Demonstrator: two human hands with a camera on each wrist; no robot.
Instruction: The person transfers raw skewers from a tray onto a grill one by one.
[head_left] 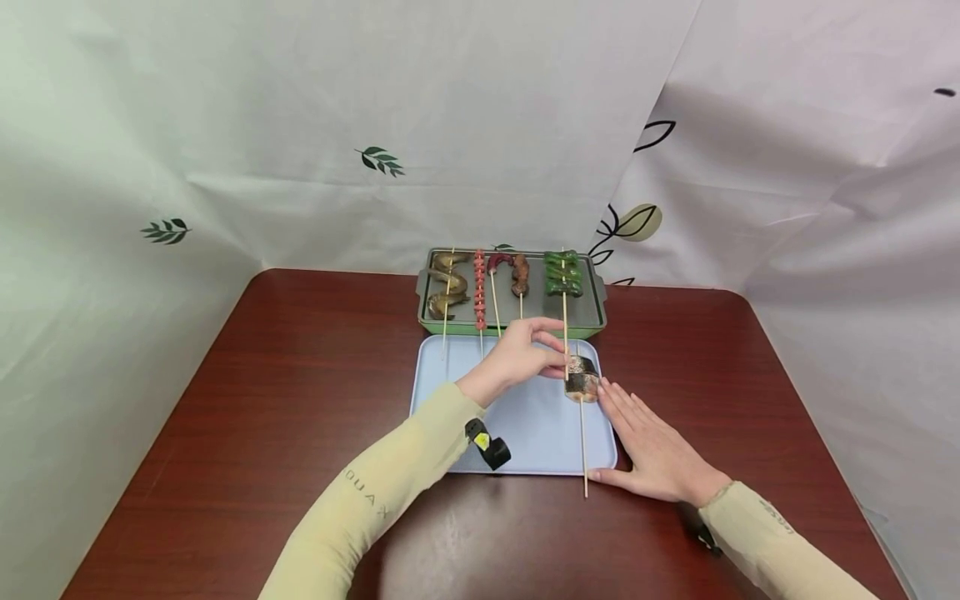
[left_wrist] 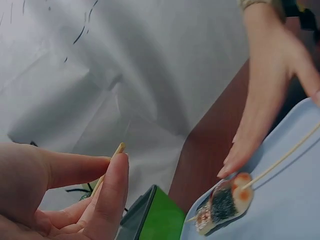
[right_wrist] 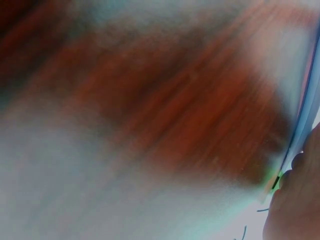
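Observation:
With thumb and fingertips my left hand (head_left: 527,354) pinches the lower end of a wooden stick. That stick belongs to the green pepper skewer (head_left: 564,288), whose pieces lie over the right part of a grey-and-green grill pan (head_left: 537,310). My right hand (head_left: 651,443) rests with fingers extended along the right edge of a light blue tray (head_left: 517,429). Beside its fingertips, on the tray, lies a skewer of dark-banded, pale chunks (head_left: 581,386), its stick reaching past the front rim. The left wrist view shows the pinched stick end (left_wrist: 121,148) rising between the fingertips.
In the pan's left half lie a brownish curled-piece skewer (head_left: 448,283), a skewer of small red pieces (head_left: 480,292), a dark red curled one (head_left: 498,262) and a brown meat skewer (head_left: 520,275). A white patterned cloth (head_left: 315,133) hangs behind the brown table (head_left: 300,358).

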